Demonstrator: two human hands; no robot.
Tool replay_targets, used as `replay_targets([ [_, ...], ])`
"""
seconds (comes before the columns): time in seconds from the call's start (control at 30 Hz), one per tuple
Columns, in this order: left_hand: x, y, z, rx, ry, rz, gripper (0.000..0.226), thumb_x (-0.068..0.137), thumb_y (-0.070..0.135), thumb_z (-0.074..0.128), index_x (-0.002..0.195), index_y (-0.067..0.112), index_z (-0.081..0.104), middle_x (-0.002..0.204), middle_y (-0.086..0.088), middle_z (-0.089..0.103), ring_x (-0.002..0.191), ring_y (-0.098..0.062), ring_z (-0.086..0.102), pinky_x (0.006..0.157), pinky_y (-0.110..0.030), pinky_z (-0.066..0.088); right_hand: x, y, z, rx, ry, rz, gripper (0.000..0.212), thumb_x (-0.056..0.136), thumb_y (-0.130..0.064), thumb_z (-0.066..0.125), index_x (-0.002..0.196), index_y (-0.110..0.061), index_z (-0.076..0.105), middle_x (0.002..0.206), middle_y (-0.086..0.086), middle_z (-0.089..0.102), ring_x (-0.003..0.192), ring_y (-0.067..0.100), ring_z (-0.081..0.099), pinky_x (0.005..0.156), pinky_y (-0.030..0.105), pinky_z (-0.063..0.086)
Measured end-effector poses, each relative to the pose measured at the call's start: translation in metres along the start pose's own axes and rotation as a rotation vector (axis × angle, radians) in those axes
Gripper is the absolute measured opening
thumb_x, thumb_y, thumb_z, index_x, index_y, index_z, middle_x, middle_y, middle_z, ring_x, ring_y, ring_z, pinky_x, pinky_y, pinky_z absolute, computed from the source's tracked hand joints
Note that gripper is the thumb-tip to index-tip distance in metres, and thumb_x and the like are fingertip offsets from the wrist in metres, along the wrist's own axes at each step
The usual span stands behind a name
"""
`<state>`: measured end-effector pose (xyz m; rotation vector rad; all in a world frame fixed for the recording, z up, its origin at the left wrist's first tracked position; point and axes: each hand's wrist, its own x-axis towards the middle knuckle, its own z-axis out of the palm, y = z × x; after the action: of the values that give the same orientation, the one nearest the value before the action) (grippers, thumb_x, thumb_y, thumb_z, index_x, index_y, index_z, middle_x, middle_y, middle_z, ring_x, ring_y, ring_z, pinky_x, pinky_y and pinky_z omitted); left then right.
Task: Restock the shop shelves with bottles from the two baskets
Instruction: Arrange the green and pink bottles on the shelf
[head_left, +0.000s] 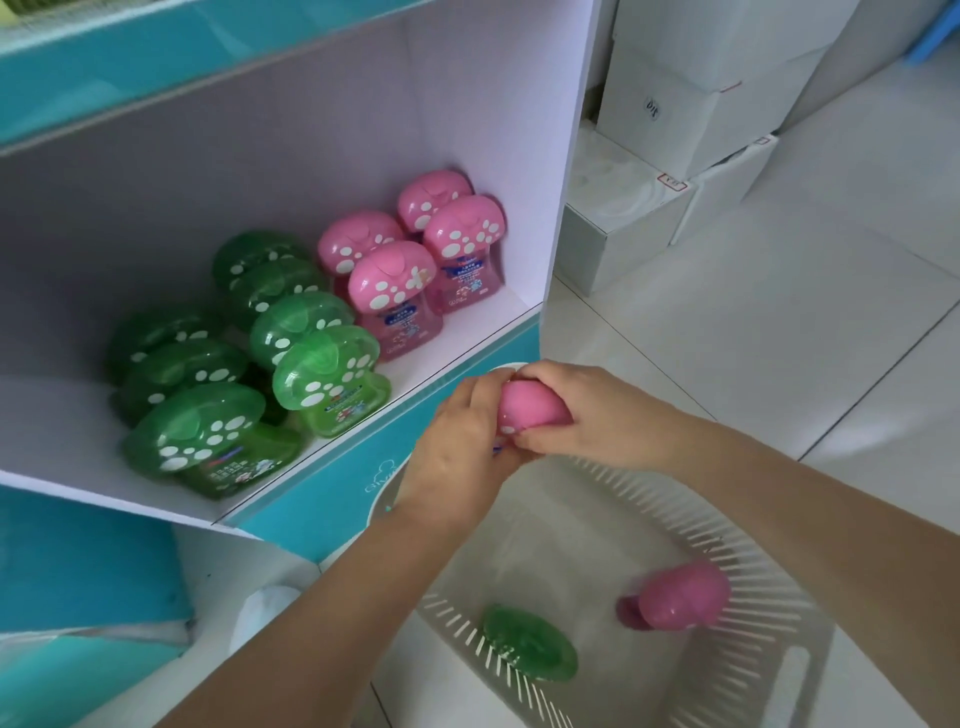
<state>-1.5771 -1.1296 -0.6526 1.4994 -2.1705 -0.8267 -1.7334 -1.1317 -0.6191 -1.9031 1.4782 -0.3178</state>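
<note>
Both my hands hold one pink bottle (529, 408) with a paw-print cap, just in front of the shelf's teal front edge. My left hand (460, 457) wraps its lower part and my right hand (587, 415) grips the cap end. On the white shelf (467, 332) stand several pink bottles (395, 283) at the right and several green bottles (322, 384) to their left. Below my arms a white slotted basket (748, 603) holds a green bottle (530, 644) and a pink bottle (680, 597).
White cartons (670, 124) are stacked on the tiled floor to the right of the shelf unit. A teal shelf front (332, 483) runs below the stocked shelf. Part of a white rim (501, 368) shows behind my hands.
</note>
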Motion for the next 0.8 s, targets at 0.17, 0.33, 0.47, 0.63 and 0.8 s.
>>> replay_targets([
  [0.17, 0.014, 0.003, -0.014, -0.062, 0.045, 0.019, 0.068, 0.076, 0.025, 0.075, 0.134, 0.019, 0.041, 0.123, -0.004, 0.049, 0.11, -0.022, 0.05, 0.095, -0.032, 0.042, 0.015, -0.006, -0.01, 0.0, 0.101, -0.039, 0.054, 0.077, -0.03, 0.073, 0.125, -0.019, 0.052, 0.117, -0.002, 0.059, 0.102, 0.014, 0.056, 0.089, 0.031, 0.047],
  [0.33, 0.029, 0.01, -0.025, -0.054, 0.088, 0.02, 0.061, 0.082, 0.012, 0.066, 0.136, 0.017, 0.038, 0.126, -0.009, 0.048, 0.112, -0.024, 0.049, 0.097, -0.034, 0.041, 0.026, -0.009, -0.023, 0.076, 0.282, -0.033, 0.062, 0.069, -0.029, 0.079, 0.124, -0.021, 0.052, 0.121, -0.001, 0.056, 0.103, 0.01, 0.053, 0.088, 0.022, 0.043],
  [0.47, 0.042, 0.02, -0.04, -0.074, 0.113, 0.007, 0.057, 0.081, 0.01, 0.065, 0.132, 0.017, 0.04, 0.121, -0.006, 0.054, 0.105, -0.021, 0.056, 0.093, -0.03, 0.045, 0.029, -0.007, -0.034, 0.189, 0.36, -0.007, 0.076, 0.062, -0.037, 0.084, 0.128, -0.023, 0.05, 0.122, -0.006, 0.054, 0.104, 0.008, 0.053, 0.087, 0.02, 0.043],
  [0.63, 0.067, 0.036, -0.068, -0.158, 0.191, -0.07, 0.062, 0.08, 0.02, 0.072, 0.132, 0.015, 0.038, 0.102, 0.006, 0.052, 0.076, 0.001, 0.051, 0.066, -0.005, 0.037, 0.028, 0.006, -0.046, 0.329, 0.418, 0.086, 0.088, 0.058, -0.043, 0.083, 0.135, -0.024, 0.045, 0.128, -0.008, 0.053, 0.113, 0.009, 0.053, 0.09, 0.028, 0.047],
  [0.8, 0.096, 0.04, -0.08, -0.02, 0.203, -0.087, 0.067, 0.079, 0.029, 0.073, 0.132, 0.013, 0.035, 0.126, -0.01, 0.053, 0.112, -0.026, 0.054, 0.091, -0.029, 0.041, 0.023, 0.013, -0.043, 0.293, 0.436, 0.125, 0.078, 0.066, -0.039, 0.081, 0.134, -0.021, 0.046, 0.13, -0.005, 0.053, 0.112, 0.01, 0.052, 0.095, 0.032, 0.047],
])
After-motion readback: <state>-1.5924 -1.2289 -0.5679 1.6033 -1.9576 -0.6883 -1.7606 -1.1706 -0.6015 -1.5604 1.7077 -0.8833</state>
